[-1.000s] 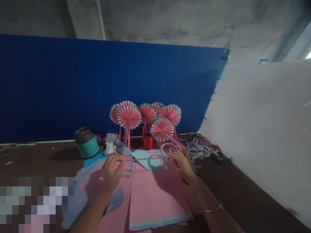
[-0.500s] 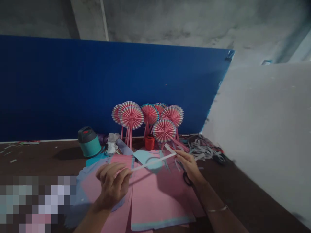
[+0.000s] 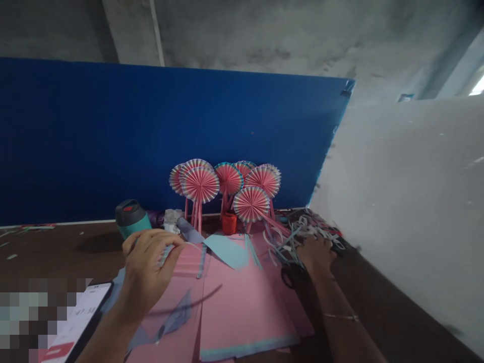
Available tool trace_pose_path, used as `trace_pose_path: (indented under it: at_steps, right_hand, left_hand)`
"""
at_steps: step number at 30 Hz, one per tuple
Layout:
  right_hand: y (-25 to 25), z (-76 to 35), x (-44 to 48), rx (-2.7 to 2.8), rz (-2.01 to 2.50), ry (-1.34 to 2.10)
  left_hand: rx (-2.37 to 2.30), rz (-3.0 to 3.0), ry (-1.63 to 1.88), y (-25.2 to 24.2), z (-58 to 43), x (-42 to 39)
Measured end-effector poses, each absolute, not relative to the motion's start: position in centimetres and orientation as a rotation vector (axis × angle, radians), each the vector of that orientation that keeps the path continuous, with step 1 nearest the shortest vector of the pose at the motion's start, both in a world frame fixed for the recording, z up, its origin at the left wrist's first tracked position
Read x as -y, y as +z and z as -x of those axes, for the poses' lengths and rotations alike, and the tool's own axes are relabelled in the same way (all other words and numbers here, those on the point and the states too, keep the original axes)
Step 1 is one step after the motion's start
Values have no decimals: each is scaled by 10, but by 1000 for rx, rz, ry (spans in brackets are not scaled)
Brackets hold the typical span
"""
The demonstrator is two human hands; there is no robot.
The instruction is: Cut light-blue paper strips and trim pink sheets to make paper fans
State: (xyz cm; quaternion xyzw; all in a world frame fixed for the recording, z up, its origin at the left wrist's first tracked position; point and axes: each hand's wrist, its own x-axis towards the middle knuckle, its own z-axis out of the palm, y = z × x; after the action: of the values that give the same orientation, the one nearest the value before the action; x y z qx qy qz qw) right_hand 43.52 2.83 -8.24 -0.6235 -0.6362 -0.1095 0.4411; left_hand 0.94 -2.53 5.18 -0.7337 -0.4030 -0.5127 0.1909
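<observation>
My left hand [image 3: 151,257] is raised over the left part of the papers, thumb and fingers pinched on a thin white paper strip [image 3: 193,246] that sticks out to the right. At the right, my right hand [image 3: 316,252] rests at the heap of paper strips [image 3: 313,227]; its fingertips are hard to make out, and whether it grips any strip is unclear. Pink sheets [image 3: 242,307] with a light blue edge lie between the hands. A pale blue paper piece [image 3: 229,250] is on top of them. Black scissor handles [image 3: 288,277] lie beside my right wrist.
Pink pleated paper fans [image 3: 200,185] on stems stand against a blue panel [image 3: 151,126]. A red container [image 3: 229,223] is below them. A teal jar with a dark lid [image 3: 132,219] stands left. A phone [image 3: 81,322] lies lower left. A white board [image 3: 408,201] borders the right.
The right hand has let go of the white strip's end and moved right to the strip heap. My left hand has moved left and up with the strip. The phone has come into view.
</observation>
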Motion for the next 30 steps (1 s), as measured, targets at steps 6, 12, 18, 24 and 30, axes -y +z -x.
trace_pose_path:
  at_steps: [6, 12, 18, 24, 30]
  right_hand:
    - [-55, -377, -19, 1408, 1576, -16]
    - [-30, -333, 1, 1757, 953, 823]
    - [-27, -312, 8, 1917, 949, 813]
    - [-29, -336, -2, 1769, 1076, 1057]
    - [-39, -355, -4, 1655, 1319, 1258]
  left_hand:
    - [1133, 2151, -1394, 59, -24, 25]
    - [1186, 2255, -1360, 55, -35, 19]
    - [1268, 2289, -1344, 54, -35, 16]
    - [1628, 2426, -1402, 29, -28, -2]
    - [2025, 2646, -1452, -33, -34, -11]
